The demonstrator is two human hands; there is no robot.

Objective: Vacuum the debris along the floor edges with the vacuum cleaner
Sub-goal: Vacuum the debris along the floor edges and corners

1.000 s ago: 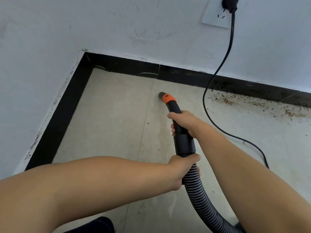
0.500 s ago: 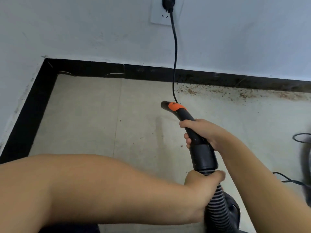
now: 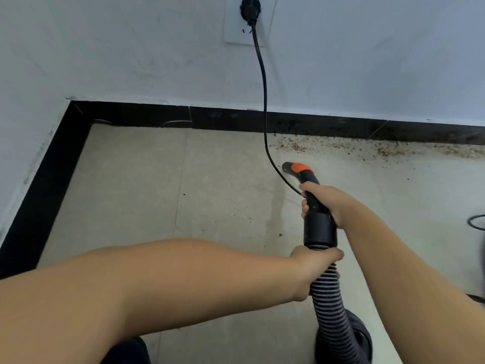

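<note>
Debris [image 3: 380, 151] lies along the black skirting [image 3: 288, 124] at two o'clock, right of the power cord [image 3: 263, 101]. Left hand [image 3: 312, 266], fingers clamped round the ribbed hose [image 3: 328, 298]; right hand [image 3: 325, 200], fingers curled round the nozzle [image 3: 301, 170], whose orange-banded tip points toward eleven o'clock, near the debris

You see a matt black plastic nozzle [image 3: 312, 195] with an orange band, a ribbed grey hose [image 3: 330, 306], smooth pale floor tiles [image 3: 157, 193], glossy black skirting [image 3: 223, 119], and gritty brown debris [image 3: 380, 151].
</note>
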